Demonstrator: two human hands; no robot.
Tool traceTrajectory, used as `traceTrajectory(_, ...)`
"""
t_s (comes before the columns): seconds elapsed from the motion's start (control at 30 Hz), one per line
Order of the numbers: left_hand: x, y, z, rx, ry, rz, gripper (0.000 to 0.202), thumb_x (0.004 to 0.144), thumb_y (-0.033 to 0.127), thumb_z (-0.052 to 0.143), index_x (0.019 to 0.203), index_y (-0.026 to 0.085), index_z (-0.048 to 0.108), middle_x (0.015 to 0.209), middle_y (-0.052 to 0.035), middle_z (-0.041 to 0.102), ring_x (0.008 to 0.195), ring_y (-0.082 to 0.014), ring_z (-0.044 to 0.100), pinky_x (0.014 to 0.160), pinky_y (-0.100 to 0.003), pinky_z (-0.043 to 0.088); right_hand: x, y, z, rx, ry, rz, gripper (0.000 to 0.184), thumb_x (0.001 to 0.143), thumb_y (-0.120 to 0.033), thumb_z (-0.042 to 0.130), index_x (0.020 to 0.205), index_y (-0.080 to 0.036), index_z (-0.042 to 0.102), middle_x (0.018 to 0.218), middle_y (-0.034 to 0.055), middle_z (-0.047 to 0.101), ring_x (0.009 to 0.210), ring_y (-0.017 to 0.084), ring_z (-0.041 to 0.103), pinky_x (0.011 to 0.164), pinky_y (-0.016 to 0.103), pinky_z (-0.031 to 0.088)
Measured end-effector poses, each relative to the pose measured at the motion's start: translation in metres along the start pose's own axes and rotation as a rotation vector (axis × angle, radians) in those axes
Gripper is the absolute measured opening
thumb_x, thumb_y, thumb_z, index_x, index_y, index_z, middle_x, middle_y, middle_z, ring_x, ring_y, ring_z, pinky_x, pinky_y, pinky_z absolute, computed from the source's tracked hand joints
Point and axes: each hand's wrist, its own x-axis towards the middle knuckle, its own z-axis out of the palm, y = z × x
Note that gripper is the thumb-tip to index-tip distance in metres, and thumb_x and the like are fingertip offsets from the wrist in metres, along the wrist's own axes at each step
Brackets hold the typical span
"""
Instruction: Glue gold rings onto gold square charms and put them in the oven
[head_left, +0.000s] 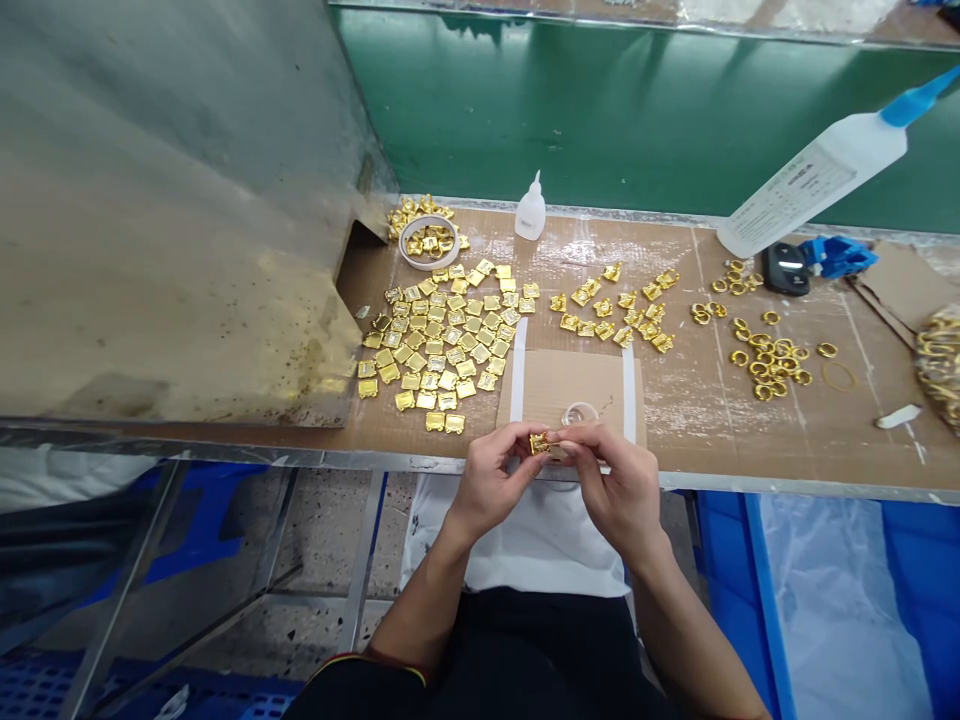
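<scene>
Between the thumb and fingertips of my left hand point(491, 478) is a small gold-coloured metal piece point(539, 443), held just above the table's front edge. My right hand point(621, 482) is closed in a pinch right beside it, its fingertips close against the piece; what they grip is mostly hidden. Behind the hands lies a cardboard pad point(570, 375) with white tape strips down its sides, and a small clear ring point(580, 413) rests on it. Many flat gold square pieces point(442, 335) are spread to the left. Further back sit several more gold pieces point(603, 307).
Gold rings point(776, 360) lie in a cluster at right. A small white dropper bottle point(531, 212) stands at the back, and a large blue-tipped bottle point(817, 185) leans at back right. A tape roll point(428, 243) surrounds gold parts. A metal housing point(172, 220) blocks the left.
</scene>
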Motion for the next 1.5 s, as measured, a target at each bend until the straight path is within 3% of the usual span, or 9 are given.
traceTrajectory(0.9, 0.000, 0.000, -0.001, -0.021, -0.016, -0.034, 0.023, 0.094, 0.034, 0.073, 0.108, 0.016, 0.076, 0.094, -0.0095, 0.080, 0.070, -0.0165, 0.069, 0.065, -0.027, 0.056, -0.002, 0.000, 0.000, 0.112, 0.011, 0.089, 0.017, 0.098, -0.014, 0.063, 0.092, -0.026, 0.074, 0.087, 0.0010, 0.084, 0.075, 0.018, 0.081, 0.066, 0.026, 0.066)
traceTrajectory(1.13, -0.002, -0.003, -0.002, -0.097, 0.052, -0.027, 0.021, 0.091, 0.033, 0.077, 0.104, 0.017, 0.077, 0.078, -0.0023, 0.066, 0.064, -0.0129, 0.056, 0.061, -0.024, 0.047, 0.003, 0.016, -0.020, 0.022, 0.210, 0.079, 0.014, 0.100, -0.023, 0.065, 0.092, -0.025, 0.076, 0.088, 0.0034, 0.080, 0.079, 0.020, 0.076, 0.063, 0.030, 0.062)
traceTrajectory(1.27, 0.001, -0.003, -0.003, -0.188, 0.069, -0.029, 0.021, 0.087, 0.033, 0.081, 0.103, 0.019, 0.079, 0.075, 0.0002, 0.059, 0.065, -0.0126, 0.053, 0.061, -0.024, 0.045, 0.004, 0.033, -0.018, -0.090, 0.219, 0.055, 0.016, 0.099, -0.027, 0.065, 0.088, -0.025, 0.077, 0.090, 0.0058, 0.077, 0.086, 0.022, 0.075, 0.071, 0.035, 0.063)
traceTrajectory(1.4, 0.000, -0.002, -0.005, -0.271, 0.090, -0.009, 0.023, 0.083, 0.034, 0.085, 0.100, 0.020, 0.080, 0.095, -0.0071, 0.070, 0.083, -0.0171, 0.065, 0.072, -0.027, 0.053, 0.002, 0.044, -0.013, -0.133, 0.133, 0.041, 0.016, 0.100, -0.029, 0.063, 0.102, -0.025, 0.078, 0.104, 0.0085, 0.075, 0.092, 0.023, 0.073, 0.076, 0.037, 0.064)
traceTrajectory(1.5, -0.011, 0.003, -0.010, -0.368, 0.048, -0.068, 0.023, 0.083, 0.031, 0.085, 0.102, 0.020, 0.079, 0.114, -0.0123, 0.075, 0.104, -0.0228, 0.072, 0.088, -0.032, 0.058, -0.002, 0.037, -0.017, -0.205, 0.219, 0.009, 0.025, 0.099, -0.033, 0.065, 0.120, -0.023, 0.072, 0.116, 0.0121, 0.072, 0.103, 0.026, 0.070, 0.081, 0.041, 0.063)
